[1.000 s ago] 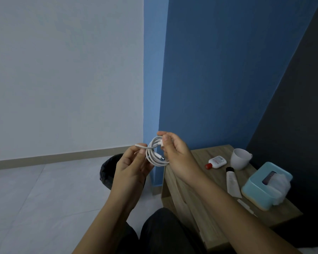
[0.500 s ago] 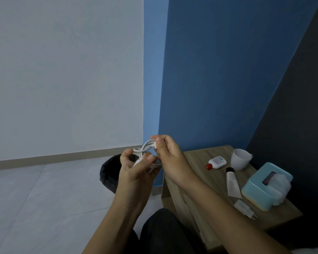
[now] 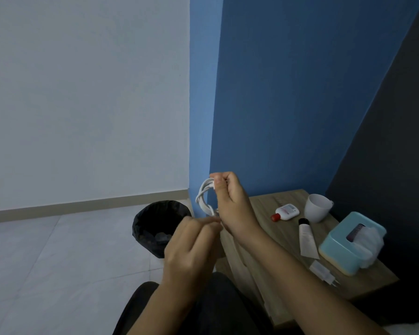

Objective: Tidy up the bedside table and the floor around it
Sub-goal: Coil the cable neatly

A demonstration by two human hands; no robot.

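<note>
Right hand (image 3: 232, 204) fingers (image 3: 221, 177) curled shut, pinching the top of a coiled white cable (image 3: 205, 198) held up in the air in front of the blue wall (image 3: 288, 93), above the left edge of the bench (image 3: 264, 209). Left hand (image 3: 191, 250) just below it, fingers (image 3: 209, 222) pressed together at the coil's lower end; looks like it nips the cable end, contact partly hidden by the knuckles. Black lined trash bin (image 3: 155, 226) on the tile floor (image 3: 46, 262) beside the bench, behind the left hand, some scraps inside. On the wooden bench: small white bottle with red cap (image 3: 286, 212) lying flat, label print too small to read; white cup (image 3: 317, 207) tilted next to it; white tube with black cap (image 3: 306, 239) lying flat; teal tissue box (image 3: 348, 240) with tissue sticking out; white charger plug (image 3: 323, 273) near the front edge, just beside the box. Dark panel (image 3: 397, 141) to the right of the bench.
</note>
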